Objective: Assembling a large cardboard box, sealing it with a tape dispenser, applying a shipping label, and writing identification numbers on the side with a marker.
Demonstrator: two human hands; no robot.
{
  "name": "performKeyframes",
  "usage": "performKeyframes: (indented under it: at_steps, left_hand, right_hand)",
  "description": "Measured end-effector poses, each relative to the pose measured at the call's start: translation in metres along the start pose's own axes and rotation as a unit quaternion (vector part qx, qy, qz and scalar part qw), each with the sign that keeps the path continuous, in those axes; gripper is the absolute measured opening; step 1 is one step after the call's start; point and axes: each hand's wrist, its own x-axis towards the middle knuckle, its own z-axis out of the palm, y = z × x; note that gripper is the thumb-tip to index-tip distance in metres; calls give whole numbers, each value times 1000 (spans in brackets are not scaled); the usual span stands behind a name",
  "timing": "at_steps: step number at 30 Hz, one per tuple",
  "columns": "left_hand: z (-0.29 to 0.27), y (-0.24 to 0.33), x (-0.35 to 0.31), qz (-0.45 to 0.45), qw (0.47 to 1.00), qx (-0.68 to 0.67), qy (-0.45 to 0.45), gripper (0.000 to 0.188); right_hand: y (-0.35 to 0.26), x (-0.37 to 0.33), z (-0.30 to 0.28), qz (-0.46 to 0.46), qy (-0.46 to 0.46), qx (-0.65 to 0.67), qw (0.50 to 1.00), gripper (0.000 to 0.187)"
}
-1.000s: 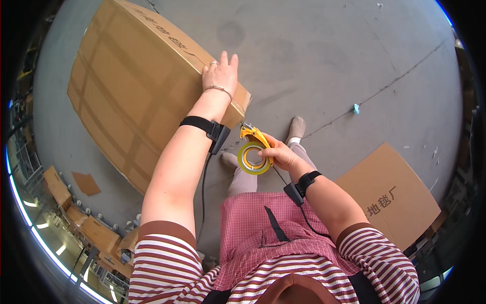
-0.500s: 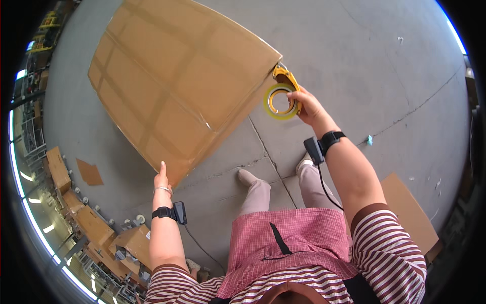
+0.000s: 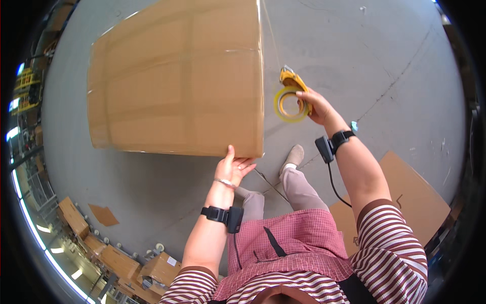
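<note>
A large brown cardboard box (image 3: pixel 172 86), banded with strips of tape, fills the upper left and middle. My left hand (image 3: pixel 234 169) grips its near edge close to the right corner, thumb over the top and fingers below the edge. To the right of the box, my right hand (image 3: pixel 318 107) is closed round a yellow tape dispenser (image 3: pixel 293 78) carrying a roll of clear yellowish tape (image 3: pixel 278 109). From the dispenser a thin strand of tape (image 3: pixel 272 35) runs up toward the far right side of the box. The dispenser is apart from the box.
A flat cardboard sheet (image 3: pixel 410 197) lies on the grey floor at my right. Several cardboard boxes (image 3: pixel 119 263) line the lower left, beside caster wheels. A small cardboard scrap (image 3: pixel 104 215) and a bluish scrap (image 3: pixel 354 126) are on the floor.
The box has turned so its right side now runs nearly straight away from me. My left hand moved right with its near edge. The dispenser has come away from the box corner, trailing tape.
</note>
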Motion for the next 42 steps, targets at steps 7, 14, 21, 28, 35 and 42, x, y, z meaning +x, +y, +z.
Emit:
performKeyframes:
  at_steps: [7, 14, 21, 28, 35, 42]
  left_hand:
    - [157, -4, 95, -72, 989, 133, -1, 65]
    - [146, 24, 81, -95, 953, 289, -15, 53]
    - [-45, 243, 32, 370, 768, 484, 197, 38]
    - [-316, 425, -15, 142, 804, 381, 433, 90]
    - [-297, 382, -16, 97, 904, 329, 254, 85]
    - [-136, 214, -41, -88, 899, 422, 81, 77]
  right_hand:
    - [64, -155, -74, 80, 64, 30, 994, 63]
    - [101, -116, 7, 23, 60, 163, 985, 63]
    - [122, -62, 33, -115, 187, 332, 917, 37]
    - [14, 38, 16, -152, 242, 356, 890, 25]
    - [26, 27, 18, -177, 272, 321, 890, 27]
    - [152, -71, 38, -179, 249, 242, 920, 51]
